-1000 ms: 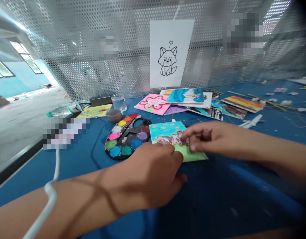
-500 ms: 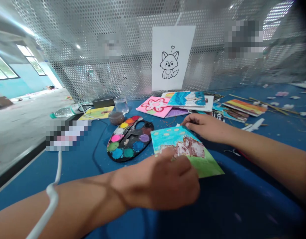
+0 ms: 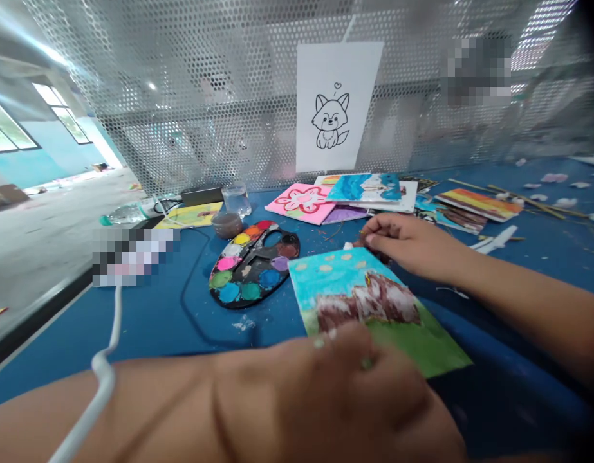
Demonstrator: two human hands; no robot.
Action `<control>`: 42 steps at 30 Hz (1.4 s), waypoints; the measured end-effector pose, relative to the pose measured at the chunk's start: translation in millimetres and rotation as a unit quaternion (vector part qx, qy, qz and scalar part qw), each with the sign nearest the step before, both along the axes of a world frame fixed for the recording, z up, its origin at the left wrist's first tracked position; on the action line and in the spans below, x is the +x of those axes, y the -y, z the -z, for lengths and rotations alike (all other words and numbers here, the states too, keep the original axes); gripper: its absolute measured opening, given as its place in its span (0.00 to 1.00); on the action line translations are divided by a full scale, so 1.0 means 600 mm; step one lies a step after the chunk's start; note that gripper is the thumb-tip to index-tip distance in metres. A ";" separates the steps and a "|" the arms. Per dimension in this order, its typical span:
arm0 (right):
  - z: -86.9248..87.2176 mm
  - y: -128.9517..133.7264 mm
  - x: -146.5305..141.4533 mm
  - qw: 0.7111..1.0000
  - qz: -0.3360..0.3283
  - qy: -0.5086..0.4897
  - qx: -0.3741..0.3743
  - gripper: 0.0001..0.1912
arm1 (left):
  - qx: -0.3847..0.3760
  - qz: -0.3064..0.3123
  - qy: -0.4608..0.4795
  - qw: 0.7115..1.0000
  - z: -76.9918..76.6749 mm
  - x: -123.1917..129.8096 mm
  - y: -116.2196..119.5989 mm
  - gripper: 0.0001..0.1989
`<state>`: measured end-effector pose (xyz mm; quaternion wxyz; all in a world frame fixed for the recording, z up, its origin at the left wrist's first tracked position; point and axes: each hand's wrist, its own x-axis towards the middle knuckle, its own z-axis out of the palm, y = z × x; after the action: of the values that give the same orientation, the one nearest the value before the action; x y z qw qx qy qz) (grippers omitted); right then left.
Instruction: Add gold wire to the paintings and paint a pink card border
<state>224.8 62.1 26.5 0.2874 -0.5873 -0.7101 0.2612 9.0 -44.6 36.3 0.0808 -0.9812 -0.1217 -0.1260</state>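
A right hand [image 3: 407,244] is pinching narrowly at the far corner of a painted card [image 3: 374,308] slanting rightward, left hand [image 3: 354,392] curling at its near edge.

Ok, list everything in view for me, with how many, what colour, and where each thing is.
painted card: 1, blue, brown and green, in front of the person
palette: 1, black with many paint colours, left of the painted card
glass: 1, clear, beyond the palette
pot: 1, brown, beside the glass
bottle: 1, clear, lying far left
other cards: at least six, mixed colours, far side of the table
fox drawing: 1, black on white, on the mesh
mesh screen: 1, silver, behind the table
table: 1, blue, under everything
cable: 1, white, left side
sticks: several, tan, far right
left hand: 1, over the card's near edge
right hand: 1, at the card's far edge
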 end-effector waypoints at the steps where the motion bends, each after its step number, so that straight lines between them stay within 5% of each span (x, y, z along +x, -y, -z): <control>1: 0.001 -0.007 0.002 0.999 0.018 -0.030 0.002 0.04 | 0.020 -0.009 0.006 1.000 -0.006 -0.007 -0.009 0.13; 4: 0.008 -0.029 0.006 0.989 0.064 -0.135 0.002 0.01 | 0.217 0.012 0.028 0.976 -0.017 -0.024 -0.048 0.09; 7: 0.025 -0.050 0.006 0.976 0.054 -0.212 -0.004 0.07 | 0.238 -0.031 0.063 0.969 -0.016 -0.033 -0.082 0.12; 12: 0.053 -0.068 0.006 0.978 0.032 -0.206 -0.003 0.05 | 0.278 -0.002 -0.014 0.960 -0.004 -0.029 -0.088 0.12; 20: 0.036 -0.057 -0.009 0.961 0.062 -0.271 -0.009 0.04 | 0.319 -0.031 0.045 0.946 -0.029 -0.051 -0.103 0.12; 24: 0.036 -0.057 -0.012 0.941 0.014 -0.336 -0.020 0.07 | 0.347 -0.033 0.095 0.932 -0.037 -0.061 -0.116 0.10; 34: 0.071 -0.090 0.007 0.992 0.009 -0.102 0.068 0.05 | 0.280 -0.011 0.014 0.960 0.017 -0.037 -0.106 0.12; 42: 0.043 -0.071 0.015 0.972 -0.092 0.089 0.197 0.08 | 0.234 -0.017 -0.049 0.971 0.037 -0.037 -0.112 0.10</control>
<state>233.8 104.7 0.9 0.3082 -0.4723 -0.8210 0.0883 -12.9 22.4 14.4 0.3163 -0.9377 -0.1015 -0.1017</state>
